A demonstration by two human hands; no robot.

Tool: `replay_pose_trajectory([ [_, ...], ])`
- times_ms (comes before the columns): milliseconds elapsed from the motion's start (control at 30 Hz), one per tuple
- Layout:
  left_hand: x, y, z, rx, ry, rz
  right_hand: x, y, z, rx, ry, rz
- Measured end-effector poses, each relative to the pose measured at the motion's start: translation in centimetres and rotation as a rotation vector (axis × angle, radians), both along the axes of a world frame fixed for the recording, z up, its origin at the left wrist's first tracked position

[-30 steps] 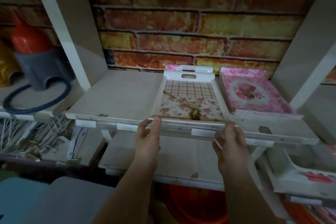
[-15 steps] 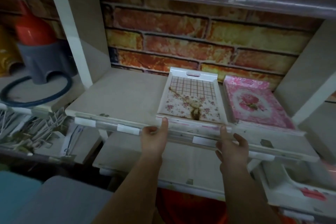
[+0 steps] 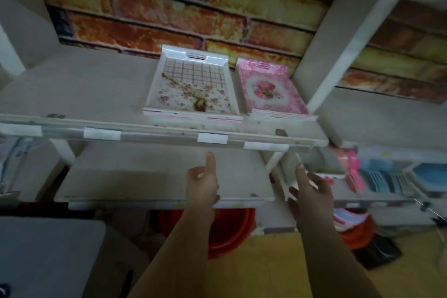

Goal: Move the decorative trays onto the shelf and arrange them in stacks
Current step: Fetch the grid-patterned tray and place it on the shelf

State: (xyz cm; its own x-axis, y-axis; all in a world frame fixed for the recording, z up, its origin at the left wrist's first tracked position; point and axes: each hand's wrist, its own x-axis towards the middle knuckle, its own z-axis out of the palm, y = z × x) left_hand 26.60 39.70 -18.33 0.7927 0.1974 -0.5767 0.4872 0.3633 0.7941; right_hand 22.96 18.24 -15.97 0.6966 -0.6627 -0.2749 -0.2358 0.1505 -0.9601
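At frame centre, the white floral checked plastic tray (image 3: 191, 87) tops a stack beside the pink rose trays (image 3: 271, 91) on the grey shelf (image 3: 79, 94). Below, left hand (image 3: 202, 182) and right hand (image 3: 310, 185) hang loose and empty, apparently finished placing.

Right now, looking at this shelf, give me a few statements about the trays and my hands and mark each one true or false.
1. The white floral tray sits left of the pink tray stack. True.
2. The left hand grips the white floral tray. False: it holds nothing, below the shelf edge.
3. The right hand holds nothing. True.
4. The pink tray stack lies on the floor. False: it is on the shelf.
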Motion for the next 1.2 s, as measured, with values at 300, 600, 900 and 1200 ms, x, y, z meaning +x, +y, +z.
replay_pose_trajectory([
  [300,-5.1,-17.7,1.9,0.164,-0.06,-0.261,-10.3,-15.5,-0.8,0.065,-0.061,-0.213],
  [600,-15.1,-43.5,2.3,0.318,-0.288,-0.643,-24.8,-37.5,-1.2,0.053,-0.107,-0.528],
  [900,-24.4,-60.3,3.5,0.235,-0.375,-0.908,-39.0,-49.6,-1.2,0.118,-0.061,-0.805],
  [1200,-31.3,-73.6,1.0,0.185,-0.369,-1.183,-47.9,-55.4,-3.0,0.131,-0.057,-1.03],
])
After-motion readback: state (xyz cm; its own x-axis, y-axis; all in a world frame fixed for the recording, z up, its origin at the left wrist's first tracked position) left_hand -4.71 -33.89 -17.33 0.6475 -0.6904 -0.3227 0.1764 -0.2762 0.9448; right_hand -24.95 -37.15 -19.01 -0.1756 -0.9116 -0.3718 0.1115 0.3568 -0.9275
